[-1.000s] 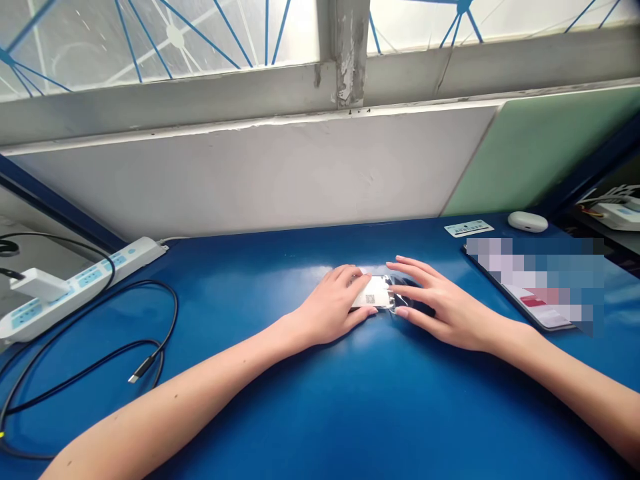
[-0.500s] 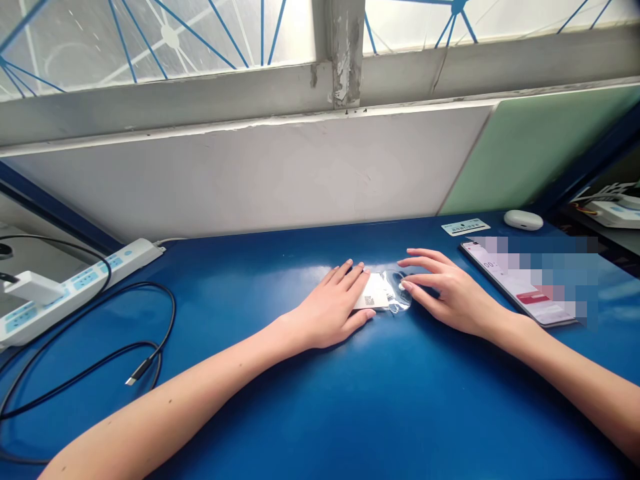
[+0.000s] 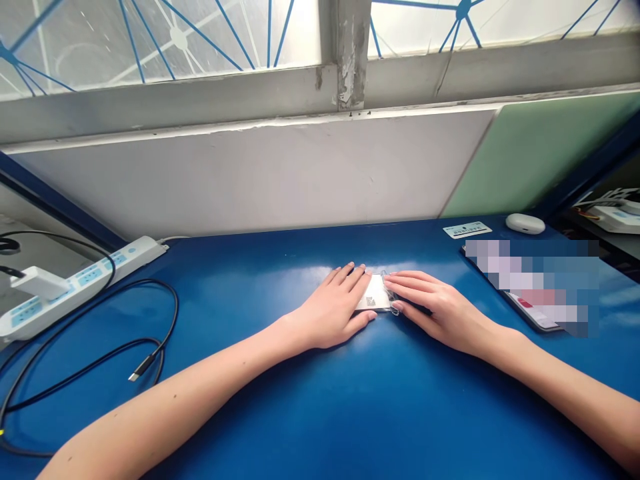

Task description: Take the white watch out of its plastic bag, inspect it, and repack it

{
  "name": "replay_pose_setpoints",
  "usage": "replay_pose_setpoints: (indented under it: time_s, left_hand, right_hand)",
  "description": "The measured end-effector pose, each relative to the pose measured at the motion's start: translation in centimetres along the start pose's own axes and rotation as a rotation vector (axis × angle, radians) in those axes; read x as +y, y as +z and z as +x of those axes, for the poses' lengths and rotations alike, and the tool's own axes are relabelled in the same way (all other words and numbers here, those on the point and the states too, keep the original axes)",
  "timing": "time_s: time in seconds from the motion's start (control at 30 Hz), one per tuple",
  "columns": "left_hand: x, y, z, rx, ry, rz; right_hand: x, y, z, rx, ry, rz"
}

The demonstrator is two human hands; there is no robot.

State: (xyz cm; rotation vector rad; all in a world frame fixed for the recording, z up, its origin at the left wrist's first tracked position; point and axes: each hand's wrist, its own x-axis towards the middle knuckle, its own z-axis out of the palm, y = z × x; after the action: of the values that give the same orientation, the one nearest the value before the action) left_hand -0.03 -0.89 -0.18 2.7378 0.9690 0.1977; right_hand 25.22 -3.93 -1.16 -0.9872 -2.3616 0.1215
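Observation:
A flat white packet (image 3: 373, 291) with a small printed square code lies on the blue table, with clear plastic film (image 3: 393, 309) at its right end. My left hand (image 3: 335, 303) lies flat over the packet's left part, fingers stretched and thumb along the near edge. From the right, my right hand (image 3: 433, 303) touches the film at the packet's right end. Its fingers are stretched out side by side, with the thumb apart on the near side. How much of the packet lies beneath my left palm is hidden.
A phone (image 3: 543, 323), partly blurred out, lies to the right on the table (image 3: 320, 413). Behind it are a printed card (image 3: 467, 230) and a white earbud case (image 3: 525, 224). On the left, a power strip (image 3: 80, 283) lies beside a looped black cable (image 3: 173, 313).
My right hand has moved left onto the film, which now looks bunched up against the packet instead of spread out. Its fingers have come closer together. My left hand stays in place.

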Motion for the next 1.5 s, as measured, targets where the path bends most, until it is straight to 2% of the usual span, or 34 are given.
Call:
replay_pose_setpoints:
  time_s: [0.17,0.47,0.73,0.97,1.07,1.3,1.5]
  left_hand:
    - [0.0,0.1,0.0,0.003,0.000,0.015]
    - [0.1,-0.1,0.1,0.015,0.005,0.012]
    - [0.2,-0.3,0.0,-0.047,-0.008,0.034]
    - [0.3,-0.4,0.0,-0.079,-0.026,0.046]
    - [0.3,-0.4,0.0,-0.065,-0.029,0.029]
    - [-0.1,0.0,0.1,0.006,-0.021,-0.027]
    - [-0.6,0.2,0.0,0.065,0.026,-0.095]
  right_hand:
    - [-0.1,0.6,-0.1,0.017,0.043,0.048]
    - [-0.7,0.4,-0.2,-0.060,0.070,0.059]
    - [-0.7,-0.1,0.0,-0.114,0.081,0.092]
    - [-1.5,0.0,0.3,-0.099,-0.015,-0.085]
    - [-1.6,0.4,0.4,-0.084,-0.016,-0.093]
    - [0.5,0.7,0.7,-0.003,0.155,0.187]
    - [1.2,1.0,0.3,-0.016,0.115,0.097]
